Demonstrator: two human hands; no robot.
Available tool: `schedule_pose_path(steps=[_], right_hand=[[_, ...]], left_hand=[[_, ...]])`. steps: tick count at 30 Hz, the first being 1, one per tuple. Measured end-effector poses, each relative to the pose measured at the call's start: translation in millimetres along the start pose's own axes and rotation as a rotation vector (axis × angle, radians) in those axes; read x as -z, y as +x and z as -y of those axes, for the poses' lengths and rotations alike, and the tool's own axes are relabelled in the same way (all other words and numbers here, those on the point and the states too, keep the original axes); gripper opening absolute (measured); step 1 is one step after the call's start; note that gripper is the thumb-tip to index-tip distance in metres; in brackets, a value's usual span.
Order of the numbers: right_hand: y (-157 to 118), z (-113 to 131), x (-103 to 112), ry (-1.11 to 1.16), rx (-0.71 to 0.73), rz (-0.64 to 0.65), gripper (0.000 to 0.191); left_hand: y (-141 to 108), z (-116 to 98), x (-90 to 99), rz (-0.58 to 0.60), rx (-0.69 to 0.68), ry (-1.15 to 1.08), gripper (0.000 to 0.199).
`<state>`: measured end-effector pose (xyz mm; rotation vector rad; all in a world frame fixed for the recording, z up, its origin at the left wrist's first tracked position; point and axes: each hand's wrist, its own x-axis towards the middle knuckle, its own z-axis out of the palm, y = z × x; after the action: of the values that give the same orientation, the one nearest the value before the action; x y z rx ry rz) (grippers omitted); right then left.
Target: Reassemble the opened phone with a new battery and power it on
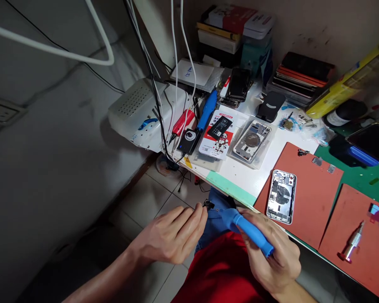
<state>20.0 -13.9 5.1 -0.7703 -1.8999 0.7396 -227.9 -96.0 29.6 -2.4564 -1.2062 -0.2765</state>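
My left hand (177,231) pinches a small black part (209,204) between thumb and fingertips, above my lap and in front of the table edge. Wrapped round a blue tool (251,231) is my right hand (271,248). The tool's narrow front end points left, close to the black part; whether they touch I cannot tell. On the red-brown mat to the right lies an opened phone housing (281,197) with its inner parts showing. Small metal pieces (317,161) and a dark part (302,152) rest near the mat's upper edge.
A second phone housing (252,140) lies in a clear tray. Left of it are a battery on its package (216,141), a blue pen-like tool (207,110) and a red one (182,123). A screwdriver (353,244) lies at right. White cables (175,63) hang at upper left.
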Motion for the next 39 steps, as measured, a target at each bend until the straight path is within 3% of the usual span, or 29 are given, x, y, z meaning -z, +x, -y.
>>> schedule_pose_path(steps=[7, 10, 14, 19, 23, 27, 34, 39], right_hand=[[1, 1, 1, -0.02, -0.013, -0.024, 0.029], [4, 2, 1, 0.003, -0.065, 0.018, 0.034], [7, 3, 1, 0.001, -0.007, 0.015, 0.028], [7, 2, -2, 0.013, -0.076, 0.009, 0.035], [8, 3, -2, 0.02, -0.044, -0.012, 0.028], [11, 6, 1, 0.025, -0.122, -0.002, 0.035], [4, 8, 7, -0.026, 0.106, 0.069, 0.035], [-5, 3, 7, -0.083, 0.163, 0.134, 0.053]], left_hand=[[1, 0, 0.1, 0.006, -0.013, -0.013, 0.034], [1, 1, -0.7, 0.003, -0.011, -0.024, 0.035], [0, 0, -2.5, 0.006, -0.014, -0.023, 0.035], [0, 1, -1.8, 0.009, -0.006, -0.032, 0.035], [2, 2, -0.4, 0.012, -0.006, -0.017, 0.036], [4, 3, -1.8, 0.005, -0.007, -0.027, 0.036], [4, 0, -3.0, 0.003, -0.001, -0.035, 0.022], [5, -2, -3.3, -0.023, 0.024, -0.053, 0.011]])
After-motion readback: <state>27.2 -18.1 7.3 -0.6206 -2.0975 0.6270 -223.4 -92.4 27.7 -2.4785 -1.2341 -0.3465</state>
